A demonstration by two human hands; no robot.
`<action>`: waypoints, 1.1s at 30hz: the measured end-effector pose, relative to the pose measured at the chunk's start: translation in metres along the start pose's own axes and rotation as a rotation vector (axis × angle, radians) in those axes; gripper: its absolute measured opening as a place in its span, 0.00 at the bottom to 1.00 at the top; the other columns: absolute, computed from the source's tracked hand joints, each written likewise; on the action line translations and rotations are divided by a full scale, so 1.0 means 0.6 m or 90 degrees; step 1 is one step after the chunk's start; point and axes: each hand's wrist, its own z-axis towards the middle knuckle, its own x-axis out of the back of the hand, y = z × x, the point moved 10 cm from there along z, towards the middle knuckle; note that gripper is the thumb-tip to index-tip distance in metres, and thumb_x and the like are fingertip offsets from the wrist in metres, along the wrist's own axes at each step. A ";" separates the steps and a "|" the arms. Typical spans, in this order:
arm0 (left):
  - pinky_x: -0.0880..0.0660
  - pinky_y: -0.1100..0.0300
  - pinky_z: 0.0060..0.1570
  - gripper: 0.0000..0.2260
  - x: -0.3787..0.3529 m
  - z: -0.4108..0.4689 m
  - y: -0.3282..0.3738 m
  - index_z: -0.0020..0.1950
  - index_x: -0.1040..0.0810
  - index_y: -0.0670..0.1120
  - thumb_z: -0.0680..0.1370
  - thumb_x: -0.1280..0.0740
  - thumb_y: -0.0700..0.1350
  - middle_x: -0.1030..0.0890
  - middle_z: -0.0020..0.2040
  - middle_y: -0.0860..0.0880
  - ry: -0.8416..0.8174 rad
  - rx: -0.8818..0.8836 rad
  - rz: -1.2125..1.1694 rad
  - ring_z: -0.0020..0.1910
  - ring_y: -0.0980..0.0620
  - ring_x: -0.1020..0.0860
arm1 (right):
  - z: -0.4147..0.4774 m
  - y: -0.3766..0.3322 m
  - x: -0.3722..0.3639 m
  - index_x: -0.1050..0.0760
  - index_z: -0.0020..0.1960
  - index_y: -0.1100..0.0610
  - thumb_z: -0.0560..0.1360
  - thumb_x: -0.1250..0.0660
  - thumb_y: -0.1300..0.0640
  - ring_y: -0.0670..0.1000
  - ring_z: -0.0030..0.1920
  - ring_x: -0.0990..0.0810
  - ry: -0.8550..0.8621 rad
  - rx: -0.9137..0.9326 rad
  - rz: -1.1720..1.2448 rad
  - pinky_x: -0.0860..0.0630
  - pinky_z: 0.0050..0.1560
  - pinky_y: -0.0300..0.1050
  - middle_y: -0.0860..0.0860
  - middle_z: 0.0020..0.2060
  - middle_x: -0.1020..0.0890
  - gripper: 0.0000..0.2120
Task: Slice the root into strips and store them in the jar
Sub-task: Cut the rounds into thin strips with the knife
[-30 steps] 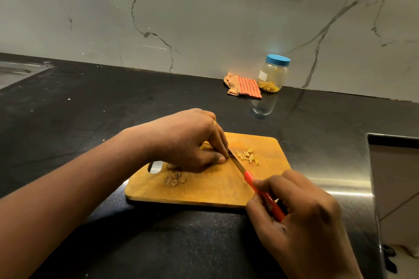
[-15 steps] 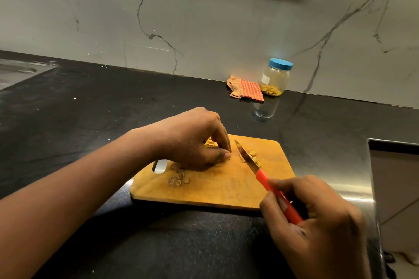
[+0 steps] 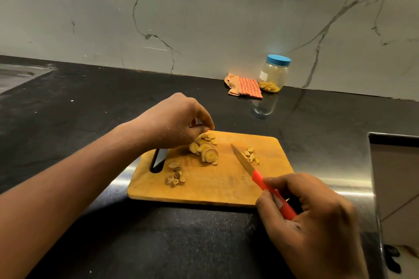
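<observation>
A wooden cutting board (image 3: 215,190) lies on the black counter. A heap of yellow root slices (image 3: 205,149) sits near its far edge. My left hand (image 3: 179,121) hovers over the heap with fingertips pinching at the top slices. A small pile of cut strips (image 3: 250,155) lies right of the knife blade. Brown peel scraps (image 3: 175,175) lie near the board's handle slot. My right hand (image 3: 310,215) grips the red handle of a small knife (image 3: 256,172), its blade raised over the board between heap and strips. The jar (image 3: 274,73), blue lid on, stands by the wall with strips inside.
A checked orange cloth (image 3: 243,86) lies left of the jar. A steel sink drainboard (image 3: 15,75) is at the far left. The counter ends at the right, where a steel edge (image 3: 371,165) drops off to a lower area.
My left hand has lifted off the root slices and moved back, uncovering the heap. The knife has drawn away from the heap to the right and toward me.
</observation>
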 end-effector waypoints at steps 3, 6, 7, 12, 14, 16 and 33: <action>0.24 0.64 0.53 0.10 -0.005 0.000 0.000 0.58 0.17 0.53 0.78 0.31 0.43 0.17 0.54 0.55 -0.017 0.005 0.006 0.53 0.56 0.21 | 0.000 -0.002 0.001 0.18 0.40 0.52 0.65 0.28 0.55 0.44 0.34 0.24 -0.002 -0.004 0.017 0.30 0.34 0.30 0.44 0.33 0.22 0.04; 0.26 0.66 0.53 0.12 -0.010 0.001 -0.001 0.59 0.18 0.54 0.78 0.31 0.42 0.18 0.56 0.56 -0.033 0.005 0.012 0.53 0.58 0.22 | 0.001 -0.005 0.000 0.18 0.41 0.52 0.65 0.28 0.55 0.43 0.36 0.23 -0.012 -0.003 0.029 0.30 0.33 0.28 0.43 0.33 0.22 0.05; 0.26 0.66 0.54 0.12 -0.012 0.001 -0.002 0.60 0.19 0.54 0.79 0.32 0.42 0.18 0.56 0.56 -0.037 0.005 0.014 0.53 0.58 0.23 | 0.001 -0.005 0.000 0.18 0.41 0.52 0.65 0.28 0.55 0.43 0.36 0.23 -0.013 -0.002 0.029 0.30 0.34 0.27 0.43 0.34 0.22 0.05; 0.26 0.64 0.59 0.15 -0.026 0.012 0.001 0.64 0.21 0.55 0.79 0.33 0.42 0.22 0.59 0.57 -0.087 -0.016 0.056 0.55 0.60 0.25 | 0.002 -0.005 -0.001 0.18 0.42 0.52 0.65 0.29 0.53 0.42 0.37 0.23 -0.017 -0.004 0.031 0.29 0.34 0.26 0.43 0.34 0.22 0.06; 0.27 0.63 0.60 0.16 -0.038 0.019 0.005 0.65 0.22 0.56 0.80 0.33 0.42 0.24 0.59 0.56 -0.117 -0.030 0.096 0.57 0.58 0.26 | 0.002 -0.006 -0.002 0.18 0.42 0.52 0.65 0.29 0.53 0.42 0.38 0.22 -0.019 -0.004 0.033 0.28 0.34 0.25 0.43 0.35 0.21 0.06; 0.27 0.63 0.58 0.15 -0.043 0.026 0.010 0.64 0.21 0.56 0.80 0.34 0.41 0.25 0.58 0.56 -0.120 -0.044 0.115 0.58 0.58 0.27 | 0.002 -0.007 0.000 0.18 0.42 0.53 0.65 0.29 0.54 0.41 0.40 0.23 -0.014 -0.003 0.040 0.29 0.35 0.24 0.43 0.35 0.21 0.07; 0.28 0.72 0.42 0.06 -0.001 0.022 -0.003 0.51 0.15 0.51 0.77 0.29 0.43 0.19 0.45 0.59 0.001 -0.006 -0.026 0.46 0.60 0.22 | 0.002 -0.005 0.004 0.19 0.42 0.51 0.65 0.29 0.52 0.42 0.40 0.23 -0.011 -0.018 0.059 0.28 0.33 0.27 0.41 0.35 0.22 0.06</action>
